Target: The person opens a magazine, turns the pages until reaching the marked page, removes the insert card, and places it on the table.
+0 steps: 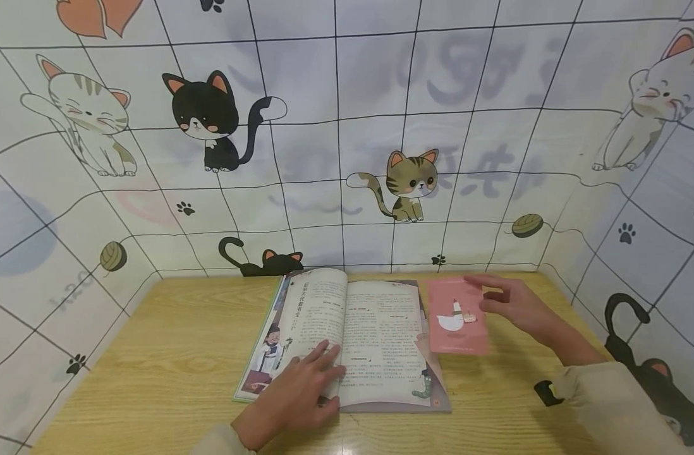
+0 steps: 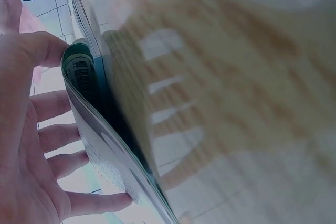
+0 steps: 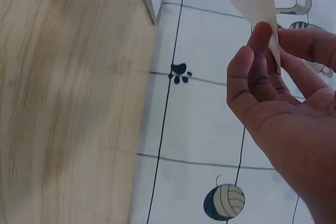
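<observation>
We see the left hand (image 1: 301,388) lying flat on the glossy open book (image 1: 347,335); the right hand (image 1: 514,306) pinches a thin pink card (image 1: 456,316).

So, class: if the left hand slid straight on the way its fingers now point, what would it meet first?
The left hand lies flat on the open book, fingers aimed up and right across the right-hand page. It would likely cross that page first, then reach the pink card pinched by the right hand; depth is uncertain.
</observation>
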`<act>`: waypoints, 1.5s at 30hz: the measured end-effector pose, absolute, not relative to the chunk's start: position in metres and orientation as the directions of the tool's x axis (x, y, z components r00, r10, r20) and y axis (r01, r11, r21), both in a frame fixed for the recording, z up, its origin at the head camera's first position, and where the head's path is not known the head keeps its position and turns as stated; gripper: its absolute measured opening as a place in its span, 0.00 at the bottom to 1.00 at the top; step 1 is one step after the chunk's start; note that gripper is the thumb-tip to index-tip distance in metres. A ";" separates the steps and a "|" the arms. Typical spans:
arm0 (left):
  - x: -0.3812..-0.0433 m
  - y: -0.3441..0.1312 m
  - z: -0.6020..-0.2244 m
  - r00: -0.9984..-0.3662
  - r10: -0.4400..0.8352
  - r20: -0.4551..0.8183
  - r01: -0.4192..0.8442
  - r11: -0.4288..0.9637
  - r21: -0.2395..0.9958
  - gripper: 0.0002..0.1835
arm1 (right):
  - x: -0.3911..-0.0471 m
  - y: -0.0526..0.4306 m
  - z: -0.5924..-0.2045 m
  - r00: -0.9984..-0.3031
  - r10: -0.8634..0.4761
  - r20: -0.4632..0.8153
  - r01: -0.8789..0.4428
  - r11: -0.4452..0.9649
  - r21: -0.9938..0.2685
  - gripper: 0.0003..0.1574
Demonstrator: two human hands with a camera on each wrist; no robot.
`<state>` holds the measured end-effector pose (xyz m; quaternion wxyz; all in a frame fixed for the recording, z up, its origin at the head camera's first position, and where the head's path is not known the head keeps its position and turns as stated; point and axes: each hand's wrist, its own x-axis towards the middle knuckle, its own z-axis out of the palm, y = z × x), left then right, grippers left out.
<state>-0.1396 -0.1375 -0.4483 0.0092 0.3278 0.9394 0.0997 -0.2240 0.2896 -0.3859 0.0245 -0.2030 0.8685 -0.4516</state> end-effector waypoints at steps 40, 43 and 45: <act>-0.140 -0.138 -0.449 -0.774 0.631 0.055 0.629 0.754 0.189 0.24 | -0.230 0.304 -0.442 -0.906 -0.424 0.006 -0.390 0.828 -0.403 0.28; -0.140 -0.138 -0.449 -0.774 0.630 0.059 0.629 0.755 0.187 0.24 | -0.231 0.304 -0.442 -0.904 -0.428 0.000 -0.393 0.830 -0.397 0.29; -0.140 -0.139 -0.449 -0.775 0.629 0.062 0.628 0.755 0.188 0.24 | -0.231 0.304 -0.441 -0.904 -0.427 -0.008 -0.389 0.832 -0.395 0.29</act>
